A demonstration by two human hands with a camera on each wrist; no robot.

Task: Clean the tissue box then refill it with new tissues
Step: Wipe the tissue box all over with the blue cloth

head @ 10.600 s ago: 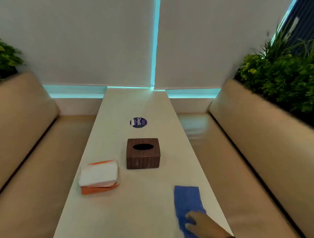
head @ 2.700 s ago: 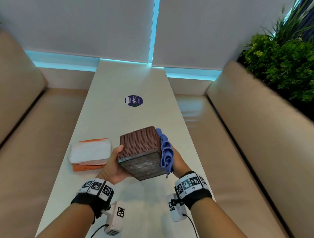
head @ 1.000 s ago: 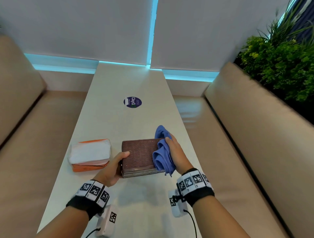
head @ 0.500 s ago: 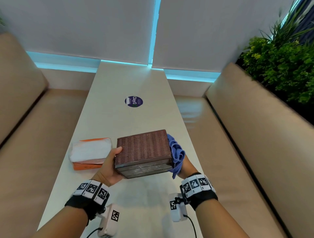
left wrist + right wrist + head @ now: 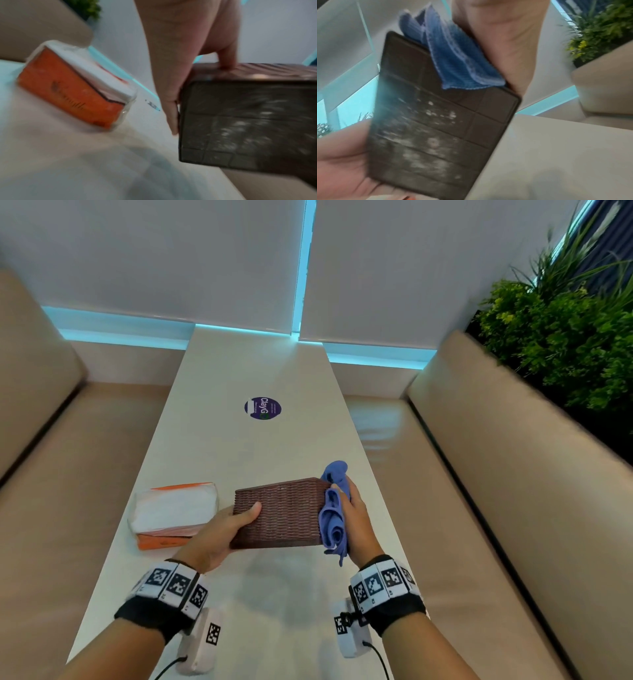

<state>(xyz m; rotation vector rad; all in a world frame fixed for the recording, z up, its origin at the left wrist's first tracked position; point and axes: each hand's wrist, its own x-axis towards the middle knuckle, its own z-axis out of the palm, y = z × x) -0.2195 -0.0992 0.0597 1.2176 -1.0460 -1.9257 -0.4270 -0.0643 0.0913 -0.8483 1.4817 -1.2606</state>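
The brown woven tissue box (image 5: 279, 513) is held above the white table (image 5: 239, 446), tipped so a woven side faces up. My left hand (image 5: 226, 529) grips its left end, thumb on top and fingers underneath. My right hand (image 5: 354, 518) holds the bunched blue cloth (image 5: 332, 513) against the box's right end. The left wrist view shows the box's dusty panelled base (image 5: 247, 124) beside my left hand (image 5: 188, 60). In the right wrist view the blue cloth (image 5: 452, 56) lies between my right hand (image 5: 505, 40) and the box (image 5: 436, 121).
An orange and white pack of new tissues (image 5: 173, 510) lies on the table left of the box, also seen in the left wrist view as the tissue pack (image 5: 77, 83). A round purple sticker (image 5: 262, 408) sits farther back. Beige benches (image 5: 513, 474) flank the table; a plant (image 5: 561, 337) stands at the right.
The box has tipped so its base faces me less than half a second ago. My right hand and cloth have shifted along the box's right end. The tissue pack has not moved.
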